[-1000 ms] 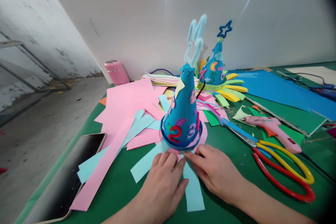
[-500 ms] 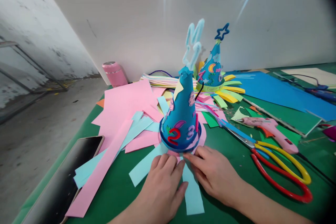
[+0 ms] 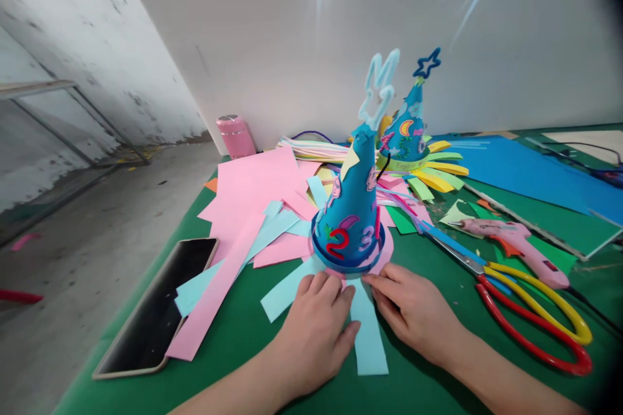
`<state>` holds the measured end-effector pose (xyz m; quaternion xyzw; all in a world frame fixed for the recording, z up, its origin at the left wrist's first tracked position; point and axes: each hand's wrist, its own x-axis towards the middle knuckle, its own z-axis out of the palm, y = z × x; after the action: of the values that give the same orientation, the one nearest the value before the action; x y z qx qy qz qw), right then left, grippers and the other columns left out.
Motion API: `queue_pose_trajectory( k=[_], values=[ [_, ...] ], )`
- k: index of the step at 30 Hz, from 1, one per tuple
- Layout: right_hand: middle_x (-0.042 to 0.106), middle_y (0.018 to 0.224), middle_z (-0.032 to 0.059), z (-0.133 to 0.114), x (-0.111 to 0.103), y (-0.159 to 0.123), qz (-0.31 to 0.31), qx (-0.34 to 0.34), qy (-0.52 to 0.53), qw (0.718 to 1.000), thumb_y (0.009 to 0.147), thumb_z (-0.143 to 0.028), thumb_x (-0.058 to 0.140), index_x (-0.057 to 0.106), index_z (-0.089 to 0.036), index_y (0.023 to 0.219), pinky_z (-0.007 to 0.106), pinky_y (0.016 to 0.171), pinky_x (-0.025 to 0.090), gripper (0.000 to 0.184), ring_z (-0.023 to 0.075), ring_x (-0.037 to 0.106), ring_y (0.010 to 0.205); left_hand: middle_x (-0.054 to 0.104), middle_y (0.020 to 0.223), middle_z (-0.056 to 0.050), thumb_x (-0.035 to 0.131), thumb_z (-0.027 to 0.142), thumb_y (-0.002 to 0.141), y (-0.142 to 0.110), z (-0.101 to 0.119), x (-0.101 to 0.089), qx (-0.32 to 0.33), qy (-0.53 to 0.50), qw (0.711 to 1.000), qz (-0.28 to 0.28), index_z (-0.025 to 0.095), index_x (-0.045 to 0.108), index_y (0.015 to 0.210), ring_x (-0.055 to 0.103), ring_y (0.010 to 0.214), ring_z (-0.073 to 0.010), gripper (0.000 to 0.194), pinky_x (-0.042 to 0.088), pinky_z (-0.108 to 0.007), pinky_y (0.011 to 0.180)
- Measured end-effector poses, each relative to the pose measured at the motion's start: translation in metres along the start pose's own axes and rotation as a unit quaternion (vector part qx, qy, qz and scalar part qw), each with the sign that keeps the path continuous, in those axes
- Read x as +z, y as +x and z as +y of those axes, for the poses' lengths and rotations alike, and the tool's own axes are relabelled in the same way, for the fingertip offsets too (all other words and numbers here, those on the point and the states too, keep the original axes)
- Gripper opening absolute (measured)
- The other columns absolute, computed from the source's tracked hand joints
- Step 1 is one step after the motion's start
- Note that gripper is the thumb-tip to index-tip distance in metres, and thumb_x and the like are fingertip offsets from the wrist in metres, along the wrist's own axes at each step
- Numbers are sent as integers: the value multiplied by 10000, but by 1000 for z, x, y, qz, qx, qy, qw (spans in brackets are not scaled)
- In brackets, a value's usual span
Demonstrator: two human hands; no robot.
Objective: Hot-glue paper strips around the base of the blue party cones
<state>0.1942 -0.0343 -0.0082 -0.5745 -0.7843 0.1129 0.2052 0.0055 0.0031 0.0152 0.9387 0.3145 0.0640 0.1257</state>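
Observation:
A blue paper party hat [image 3: 351, 207] stands upright on a pink paper base, decorated with a red 2, a purple 3 and a pale blue fuzzy topper. Light blue paper strips stick out from the base; one strip [image 3: 370, 337] points towards me between my hands. My left hand [image 3: 318, 321] rests at the front edge of the base, fingers forward over it and thumb apart. Across from it, my right hand [image 3: 413, 311] has its fingers bent together, fingertips pressed on the top end of that strip. The exact contact under the fingertips is hidden.
To the right lie scissors [image 3: 487, 266] with red and yellow handles and a pink glue gun [image 3: 520, 240]. A second decorated hat [image 3: 406, 126] stands behind. Pink sheets [image 3: 257, 181], a phone [image 3: 160, 305] and a pink flask [image 3: 236, 136] are on the left.
The view has tilted up and shifted left, so everything appears further right. Both hands stay at the front of the hat's base, with little change in their pose.

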Motion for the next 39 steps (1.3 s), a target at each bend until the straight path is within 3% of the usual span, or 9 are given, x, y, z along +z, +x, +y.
queue_pose_trajectory(
  k=[20, 27, 39],
  values=[
    [523, 785, 34, -10, 0, 1, -5, -41, -113, 993, 823, -156, 410, 527, -230, 1134, 219, 614, 348, 341, 129, 487, 735, 492, 862, -58, 465, 303, 790, -6, 1, 1, 6, -9, 997, 71, 181, 541, 950, 438, 824, -219, 215, 374, -358, 701],
    [520, 809, 31, -9, 0, 3, -28, -29, -104, 994, 813, -170, 424, 498, -261, 1154, 241, 607, 332, 360, 148, 470, 748, 492, 918, -72, 459, 309, 792, -4, 0, 1, -9, -21, 999, 33, 190, 526, 1008, 425, 853, -232, 256, 375, -377, 725],
    [521, 887, 52, -4, -1, 4, -47, 12, 9, 999, 800, -150, 411, 487, -239, 1132, 283, 679, 367, 352, 177, 473, 817, 490, 963, -98, 437, 242, 803, 1, -5, -2, -17, -61, 998, -15, 170, 482, 1122, 415, 867, -243, 330, 385, -406, 746]
  ],
)
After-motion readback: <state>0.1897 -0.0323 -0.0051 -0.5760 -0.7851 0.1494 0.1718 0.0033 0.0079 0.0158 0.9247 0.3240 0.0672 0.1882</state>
